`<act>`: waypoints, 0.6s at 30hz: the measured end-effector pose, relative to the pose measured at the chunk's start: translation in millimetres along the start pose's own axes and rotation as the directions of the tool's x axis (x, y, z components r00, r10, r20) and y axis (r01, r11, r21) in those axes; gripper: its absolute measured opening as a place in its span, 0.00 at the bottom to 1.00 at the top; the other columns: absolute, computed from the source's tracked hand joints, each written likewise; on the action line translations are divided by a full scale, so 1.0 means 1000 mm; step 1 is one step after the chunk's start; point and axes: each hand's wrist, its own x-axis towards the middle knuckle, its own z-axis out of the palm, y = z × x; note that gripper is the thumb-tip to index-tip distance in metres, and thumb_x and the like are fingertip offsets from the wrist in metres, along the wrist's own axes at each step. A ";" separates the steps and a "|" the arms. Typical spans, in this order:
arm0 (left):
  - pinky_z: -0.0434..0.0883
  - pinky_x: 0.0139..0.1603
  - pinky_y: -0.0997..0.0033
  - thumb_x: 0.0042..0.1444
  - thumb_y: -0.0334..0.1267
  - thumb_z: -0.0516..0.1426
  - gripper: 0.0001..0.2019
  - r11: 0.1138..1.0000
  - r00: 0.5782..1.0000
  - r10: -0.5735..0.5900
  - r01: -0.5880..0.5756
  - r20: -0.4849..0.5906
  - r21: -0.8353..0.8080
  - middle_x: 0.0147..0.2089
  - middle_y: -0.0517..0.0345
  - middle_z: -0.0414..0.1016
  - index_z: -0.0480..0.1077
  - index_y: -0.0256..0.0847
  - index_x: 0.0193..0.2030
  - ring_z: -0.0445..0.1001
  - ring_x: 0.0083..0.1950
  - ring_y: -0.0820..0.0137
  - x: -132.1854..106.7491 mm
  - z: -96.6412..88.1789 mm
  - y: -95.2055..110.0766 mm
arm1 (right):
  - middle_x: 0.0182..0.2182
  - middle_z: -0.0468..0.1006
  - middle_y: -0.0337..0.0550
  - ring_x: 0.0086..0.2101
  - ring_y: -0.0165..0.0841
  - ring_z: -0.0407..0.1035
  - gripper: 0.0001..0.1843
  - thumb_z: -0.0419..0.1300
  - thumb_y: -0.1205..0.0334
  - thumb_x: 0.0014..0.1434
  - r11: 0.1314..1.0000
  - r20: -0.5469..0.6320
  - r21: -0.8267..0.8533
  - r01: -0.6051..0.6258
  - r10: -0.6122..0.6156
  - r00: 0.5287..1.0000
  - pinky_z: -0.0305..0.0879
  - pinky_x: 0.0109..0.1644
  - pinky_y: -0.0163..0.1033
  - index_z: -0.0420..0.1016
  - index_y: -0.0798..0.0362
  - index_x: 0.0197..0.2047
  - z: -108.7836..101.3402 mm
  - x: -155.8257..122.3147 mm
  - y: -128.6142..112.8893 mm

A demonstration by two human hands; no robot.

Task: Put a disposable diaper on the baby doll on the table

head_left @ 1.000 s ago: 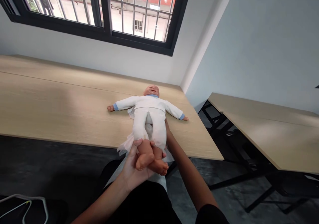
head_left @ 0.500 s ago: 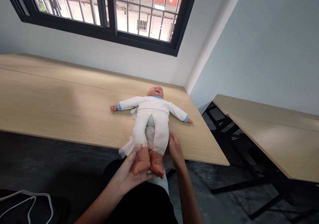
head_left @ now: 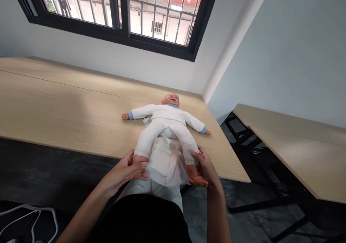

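My left hand [head_left: 124,169] is wrapped around one bare foot of the doll [head_left: 165,122], fingers curled over the ankle right at the hem of the white trouser leg. My right hand [head_left: 205,165] grips the other foot the same way, thumb on top and fingers underneath. I hold the two legs spread wide apart, one in each hand.

The doll lies on its back on the long wooden table [head_left: 67,109], head toward the wall and feet toward me at the near edge. Its arms stretch straight out to both sides, blue cuffs at the wrists, and its white top and trousers are on.

Between the open legs lies a white cloth [head_left: 165,163]. It runs under the doll's bottom and hangs over the table edge toward my lap. My hands touch its sides where they hold the feet.

Above the table, a black-framed barred window [head_left: 121,12] lets in daylight. A second wooden table [head_left: 292,142] stands well apart on my right. Down at my left, white cables [head_left: 32,216] trail across the dark floor.
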 end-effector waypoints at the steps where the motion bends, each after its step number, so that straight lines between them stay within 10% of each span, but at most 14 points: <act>1: 0.78 0.43 0.61 0.42 0.43 0.71 0.34 0.998 0.999 0.031 -0.029 -0.021 0.064 0.41 0.56 0.74 0.63 0.39 0.54 0.76 0.34 0.68 0.002 -0.006 0.000 | 0.46 0.80 0.44 0.44 0.40 0.75 0.32 0.69 0.50 0.50 0.998 0.002 -0.058 0.015 -0.015 1.000 0.71 0.46 0.40 0.65 0.50 0.54 -0.004 0.002 -0.002; 6: 0.78 0.33 0.66 0.43 0.45 0.68 0.44 0.940 0.976 0.192 -0.151 -0.107 0.306 0.54 0.51 0.66 0.53 0.49 0.66 0.74 0.40 0.66 0.004 -0.023 0.000 | 0.50 0.77 0.53 0.50 0.45 0.72 0.31 0.64 0.46 0.55 0.899 -0.027 -0.406 0.167 -0.195 0.981 0.69 0.54 0.49 0.65 0.54 0.56 -0.004 -0.001 -0.006; 9: 0.76 0.31 0.68 0.49 0.47 0.63 0.46 0.912 0.980 0.186 -0.144 -0.075 0.383 0.47 0.55 0.67 0.45 0.53 0.72 0.73 0.37 0.68 0.003 -0.022 -0.002 | 0.54 0.74 0.58 0.56 0.50 0.67 0.28 0.57 0.50 0.62 0.568 -0.132 -0.793 0.219 -0.512 0.849 0.58 0.63 0.61 0.65 0.58 0.59 0.020 -0.018 0.001; 11: 0.74 0.29 0.70 0.52 0.48 0.60 0.45 0.899 0.986 0.161 -0.129 -0.043 0.418 0.41 0.58 0.67 0.44 0.51 0.73 0.71 0.34 0.70 0.003 -0.019 -0.006 | 0.58 0.70 0.57 0.60 0.49 0.62 0.24 0.50 0.56 0.67 0.271 0.007 -0.929 0.254 -0.670 0.742 0.48 0.68 0.63 0.64 0.58 0.63 0.045 -0.034 0.012; 14: 0.70 0.26 0.75 0.53 0.46 0.59 0.45 0.884 0.982 0.188 -0.169 -0.001 0.436 0.38 0.61 0.66 0.43 0.46 0.74 0.65 0.27 0.77 0.005 -0.016 -0.011 | 0.63 0.65 0.52 0.64 0.47 0.56 0.26 0.53 0.55 0.68 -0.023 0.384 -0.884 0.467 -0.603 0.699 0.49 0.69 0.58 0.62 0.55 0.66 0.082 -0.050 0.035; 18: 0.64 0.25 0.78 0.54 0.46 0.58 0.43 0.877 0.970 0.241 -0.227 0.021 0.423 0.37 0.61 0.68 0.44 0.43 0.74 0.60 0.25 0.80 0.009 -0.015 -0.015 | 0.67 0.59 0.55 0.65 0.51 0.54 0.35 0.62 0.57 0.61 -0.109 0.501 -0.850 0.515 -0.470 0.727 0.55 0.66 0.59 0.59 0.57 0.69 0.104 -0.048 0.067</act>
